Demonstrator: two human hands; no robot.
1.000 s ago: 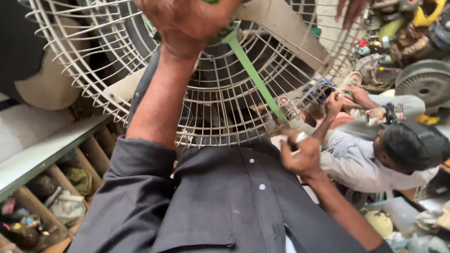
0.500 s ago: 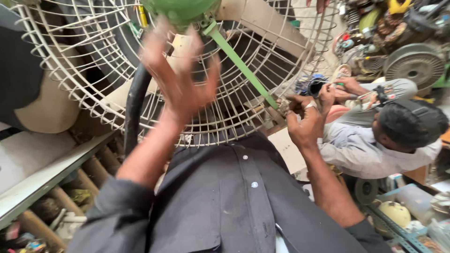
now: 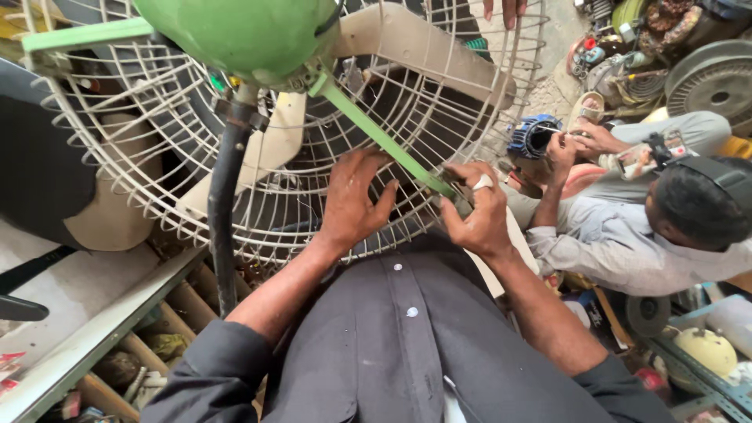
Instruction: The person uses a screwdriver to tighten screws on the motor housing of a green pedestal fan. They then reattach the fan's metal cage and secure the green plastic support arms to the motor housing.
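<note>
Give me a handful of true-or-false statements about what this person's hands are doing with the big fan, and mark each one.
1. The left hand rests on the white wire fan guard. True.
2. The right hand is at the lower end of the green strut. True.
3. The round motor housing is red. False: it is green.
4. The black cable lies coiled on the floor. False: it hangs down from under the motor housing, in front of the guard.
5. A seated co-worker at the right holds a blue motor part. True.
6. The fan blades are bright green. False: they are beige.
</note>
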